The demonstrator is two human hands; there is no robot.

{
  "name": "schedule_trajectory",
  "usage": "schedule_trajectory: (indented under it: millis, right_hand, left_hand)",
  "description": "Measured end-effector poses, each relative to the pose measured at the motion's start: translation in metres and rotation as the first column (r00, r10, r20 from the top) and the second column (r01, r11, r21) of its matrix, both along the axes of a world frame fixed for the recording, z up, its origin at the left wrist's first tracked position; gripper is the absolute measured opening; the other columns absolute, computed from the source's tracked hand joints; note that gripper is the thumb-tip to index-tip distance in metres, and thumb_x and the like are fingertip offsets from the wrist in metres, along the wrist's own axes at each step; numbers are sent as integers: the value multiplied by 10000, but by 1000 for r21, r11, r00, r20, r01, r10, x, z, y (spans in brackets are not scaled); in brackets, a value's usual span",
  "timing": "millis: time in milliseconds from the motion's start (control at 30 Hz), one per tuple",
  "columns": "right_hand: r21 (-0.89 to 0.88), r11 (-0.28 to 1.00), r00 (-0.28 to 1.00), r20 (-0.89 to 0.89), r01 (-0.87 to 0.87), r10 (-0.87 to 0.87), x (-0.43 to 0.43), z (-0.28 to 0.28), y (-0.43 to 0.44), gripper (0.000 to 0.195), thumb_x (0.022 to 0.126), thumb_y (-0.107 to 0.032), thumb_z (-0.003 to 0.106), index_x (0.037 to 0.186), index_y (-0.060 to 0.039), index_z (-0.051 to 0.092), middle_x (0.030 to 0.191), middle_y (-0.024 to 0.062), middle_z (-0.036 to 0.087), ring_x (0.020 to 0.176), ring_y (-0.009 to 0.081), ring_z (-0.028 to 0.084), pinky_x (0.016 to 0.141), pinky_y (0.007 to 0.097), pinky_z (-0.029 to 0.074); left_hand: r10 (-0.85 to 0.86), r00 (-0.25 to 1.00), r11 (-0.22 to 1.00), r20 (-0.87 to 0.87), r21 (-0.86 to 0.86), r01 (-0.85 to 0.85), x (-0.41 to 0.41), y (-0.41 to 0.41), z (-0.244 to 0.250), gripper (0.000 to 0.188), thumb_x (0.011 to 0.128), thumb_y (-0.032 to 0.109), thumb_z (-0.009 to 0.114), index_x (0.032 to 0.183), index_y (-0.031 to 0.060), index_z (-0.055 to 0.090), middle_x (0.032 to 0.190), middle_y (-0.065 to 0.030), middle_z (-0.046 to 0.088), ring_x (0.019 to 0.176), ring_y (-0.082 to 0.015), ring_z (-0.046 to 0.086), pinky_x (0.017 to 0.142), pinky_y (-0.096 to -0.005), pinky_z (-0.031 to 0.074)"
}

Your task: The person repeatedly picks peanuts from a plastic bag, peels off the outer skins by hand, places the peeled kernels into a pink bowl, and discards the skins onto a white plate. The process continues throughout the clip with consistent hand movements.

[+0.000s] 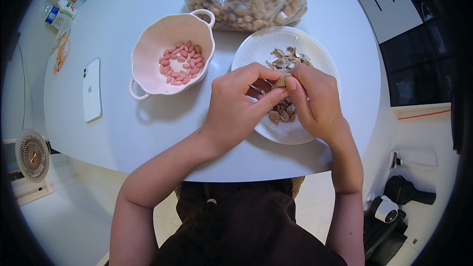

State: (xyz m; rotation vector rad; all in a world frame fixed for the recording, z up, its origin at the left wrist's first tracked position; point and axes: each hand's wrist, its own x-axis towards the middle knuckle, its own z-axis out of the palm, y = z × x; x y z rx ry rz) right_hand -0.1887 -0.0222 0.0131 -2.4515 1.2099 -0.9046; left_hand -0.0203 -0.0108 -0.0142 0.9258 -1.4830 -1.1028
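Over a white ridged plate (295, 136), my left hand (240, 99) and my right hand (316, 96) meet, and both pinch one unshelled peanut (282, 81) between thumbs and fingers. Broken peanut shells (284, 112) lie on the plate beneath and beyond my hands, partly hidden by them. Left of the plate stands a pale pink bowl (151, 44) with two handles and a scalloped rim. Pink-skinned peanut kernels (186, 61) are spread on its bottom, with one browner piece at their right edge. A clear plastic bag (247, 3) full of unshelled peanuts stands behind the plate, open at the top.
The white table (122, 147) has a curved edge close to my body. On its left lie a white smartphone (92, 90) and a tangle of orange cord (61, 51). A plastic bottle (55, 17) is at the far left. A fan (33, 156) stands beyond the table's left edge.
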Motion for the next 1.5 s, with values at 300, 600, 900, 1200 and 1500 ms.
schedule_trajectory:
  millis: [300,600,900,1200,1500]
  right_hand:
    - [-216,976,989,-139,20,-51,3,-8,3,176,845,-142,564,725,-71,457,603,87,506,527,270,539,449,378,416]
    - [-105,993,999,2,-53,53,0,-7,3,145,851,-112,542,742,-44,475,605,110,502,531,314,529,475,410,420]
    - [28,995,990,107,-99,95,-2,-6,2,174,895,-109,485,744,-21,473,601,137,477,535,346,511,486,424,398]
    - [204,968,964,247,-146,94,-1,0,5,202,927,-91,413,767,6,489,615,138,503,528,320,515,511,387,403]
    - [175,981,958,287,-81,28,6,-5,6,165,907,-94,468,772,-8,508,616,121,521,531,288,535,503,363,416]
  left_hand:
    - [3,999,1000,-43,13,-3,-1,3,-5,155,757,-18,699,894,-54,636,836,-124,671,736,-136,665,645,-242,536]
    - [-83,972,976,-222,180,125,-1,5,-3,137,782,5,690,893,-57,641,816,-85,674,729,-99,646,644,-230,529]
    - [-148,966,947,-212,251,200,3,5,2,155,811,-16,676,950,-44,614,874,-59,637,774,-84,607,707,-216,516]
    - [-152,953,931,-262,286,227,4,4,4,143,817,-11,673,943,-40,614,863,-70,641,760,-86,604,698,-220,514]
    - [-116,943,934,-311,288,210,5,2,4,147,820,16,679,943,-32,613,867,-71,652,767,-91,618,704,-226,520]
